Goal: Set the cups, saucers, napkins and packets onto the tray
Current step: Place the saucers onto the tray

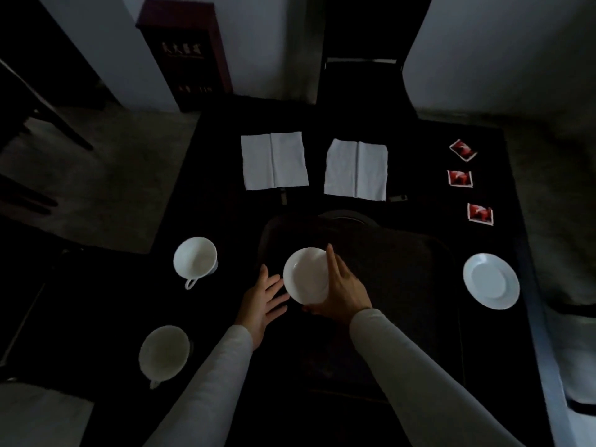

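A dark tray (412, 285) lies in the middle of the black table. My right hand (342, 291) grips a white saucer (304, 274) by its right rim, tilted over the tray's left part. My left hand (263, 300) is spread with straight fingers just left of the saucer, fingertips close to its rim. Two white cups stand left of the tray: one farther (194, 261), one nearer (163, 351). A second saucer (491, 280) lies right of the tray. Two white napkins (274, 160) (355, 169) lie beyond it. Three red packets (463, 150) (460, 179) (480, 214) sit at the far right.
A dark wooden box (183, 53) stands on the floor past the table's far left corner. A dark chair (361, 75) is behind the table. Another dark round item (346, 217) peeks out past the tray's far edge. White cloth-covered furniture (574, 350) borders the right side.
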